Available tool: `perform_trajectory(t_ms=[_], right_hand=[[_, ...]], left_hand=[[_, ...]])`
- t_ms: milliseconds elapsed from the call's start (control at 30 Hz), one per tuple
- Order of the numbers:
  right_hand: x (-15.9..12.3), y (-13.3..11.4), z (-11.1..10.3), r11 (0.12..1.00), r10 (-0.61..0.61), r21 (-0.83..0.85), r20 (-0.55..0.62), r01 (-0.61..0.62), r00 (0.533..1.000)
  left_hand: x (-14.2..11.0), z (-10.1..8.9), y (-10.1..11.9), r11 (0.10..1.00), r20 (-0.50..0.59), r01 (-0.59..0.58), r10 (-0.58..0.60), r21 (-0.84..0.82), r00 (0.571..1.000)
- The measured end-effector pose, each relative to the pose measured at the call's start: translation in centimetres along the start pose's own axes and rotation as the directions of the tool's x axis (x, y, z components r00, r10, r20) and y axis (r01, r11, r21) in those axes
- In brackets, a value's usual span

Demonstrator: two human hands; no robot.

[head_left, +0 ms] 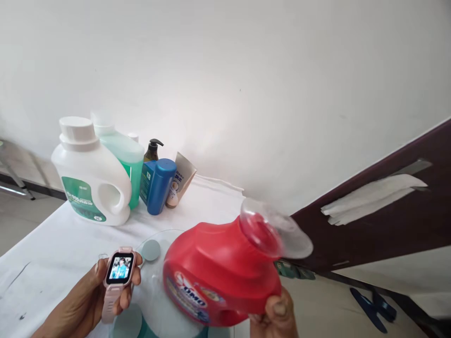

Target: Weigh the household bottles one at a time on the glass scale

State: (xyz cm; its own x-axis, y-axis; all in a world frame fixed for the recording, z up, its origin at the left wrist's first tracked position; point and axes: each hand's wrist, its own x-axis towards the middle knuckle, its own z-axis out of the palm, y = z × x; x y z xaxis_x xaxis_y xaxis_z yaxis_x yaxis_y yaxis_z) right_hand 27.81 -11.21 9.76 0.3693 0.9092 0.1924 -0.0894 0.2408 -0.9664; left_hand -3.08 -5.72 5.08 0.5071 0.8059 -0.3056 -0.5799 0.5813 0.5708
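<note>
My left hand [82, 300] is closed around a pink smartwatch [120, 270], its lit screen facing me. In my right hand [276, 312] is a red detergent bottle [211, 263] marked OMO, gripped near its handle. It lies tilted, its neck and clear cap [271, 225] pointing up and to the right. The bottle is slightly blurred. Beneath it and beside the watch, a clear round sheet with greyish-teal discs [151, 250] lies at the table's front; the bottle partly hides it.
On the white-covered table [38, 249] stand a white jug [88, 178], a green liquid bottle [134, 162], a blue bottle [161, 185], a dark pump bottle [151, 151] and a tube [182, 178]. A wall rises behind. Slippers [373, 307] lie on the floor at right.
</note>
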Motion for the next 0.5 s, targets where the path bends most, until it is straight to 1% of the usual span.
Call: perform_trajectory(t_ms=[67, 133, 200, 267, 333, 433, 500], right_hand=[[2.0, -0.8, 0.2, 0.999, -0.051, -0.002, -0.106, 0.051, 0.993], [4.4, -1.4, 0.6, 0.994, -0.107, 0.002, -0.214, 0.110, 0.971], [7.3, -1.3, 1.0, 0.988, -0.153, -0.017, -0.271, 0.154, 0.950], [10.6, -0.2, 1.1, 0.982, -0.191, -0.058, -0.313, 0.182, 0.931], [14.1, 1.4, 1.1, 0.975, -0.219, -0.105, -0.364, 0.193, 0.905], [19.1, 4.1, 1.0, 0.970, -0.231, -0.174, -0.430, 0.171, 0.873], [21.9, 5.6, 1.0, 0.965, -0.242, -0.212, -0.482, 0.156, 0.842]], left_hand=[[-0.2, 0.0, 0.3, 1.000, -0.003, -0.018, 0.018, 0.001, 1.000], [-0.4, 0.2, 0.6, 1.000, 0.002, -0.026, 0.026, -0.011, 1.000], [-0.4, 0.4, 0.8, 0.999, 0.002, -0.022, 0.022, -0.024, 1.000], [-0.3, 0.8, 0.9, 0.999, -0.012, -0.016, 0.016, -0.034, 1.000], [-0.1, 1.0, 0.9, 0.999, -0.029, -0.018, 0.017, -0.047, 0.999], [0.3, 1.0, 0.5, 0.998, -0.033, -0.017, 0.015, -0.059, 0.999], [0.6, 0.7, 0.2, 0.998, -0.038, -0.019, 0.017, -0.058, 0.999]])
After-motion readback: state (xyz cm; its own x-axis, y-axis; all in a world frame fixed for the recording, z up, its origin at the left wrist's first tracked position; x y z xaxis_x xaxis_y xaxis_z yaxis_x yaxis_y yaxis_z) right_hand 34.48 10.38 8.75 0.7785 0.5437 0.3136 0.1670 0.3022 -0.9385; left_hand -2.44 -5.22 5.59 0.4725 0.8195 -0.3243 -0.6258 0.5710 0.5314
